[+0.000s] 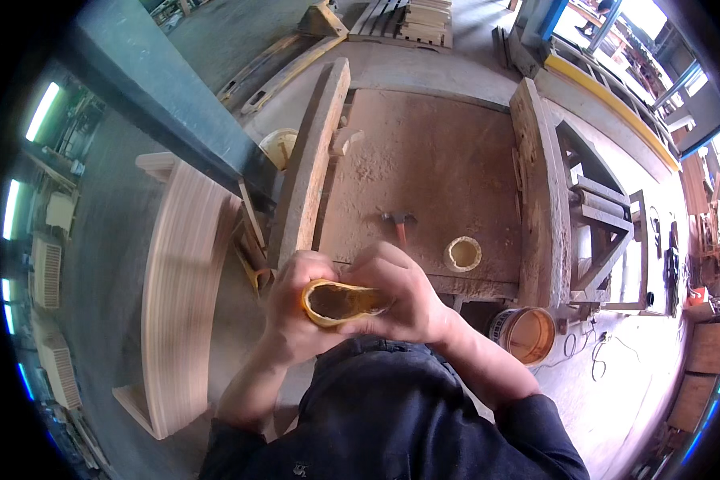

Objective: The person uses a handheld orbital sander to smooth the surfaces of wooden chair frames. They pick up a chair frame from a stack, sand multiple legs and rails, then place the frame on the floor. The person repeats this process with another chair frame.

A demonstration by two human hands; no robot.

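In front of my body, both hands grip a yellow, soft-walled container (309, 302) with its mouth facing up. The mouth is pinched into a teardrop that narrows toward the right, and the inside looks brownish. My left hand (286, 308) wraps round its wider side. My right hand (402, 290) closes on the narrow side, with the thumb along the near wall. Just beyond my hands, a hammer (400, 228) with a red handle lies on the dusty bench top (448, 152). A small round cream-coloured cup (462, 254) sits to its right.
Thick wooden beams (312, 168) flank the bench; the right beam (540, 192) adjoins a metal frame (596, 216). At lower right stands a bucket (528, 336). Curved laminated wood (180, 296) and a blue-grey pillar (168, 88) are on the left. A pallet truck (296, 68) stands farther off.
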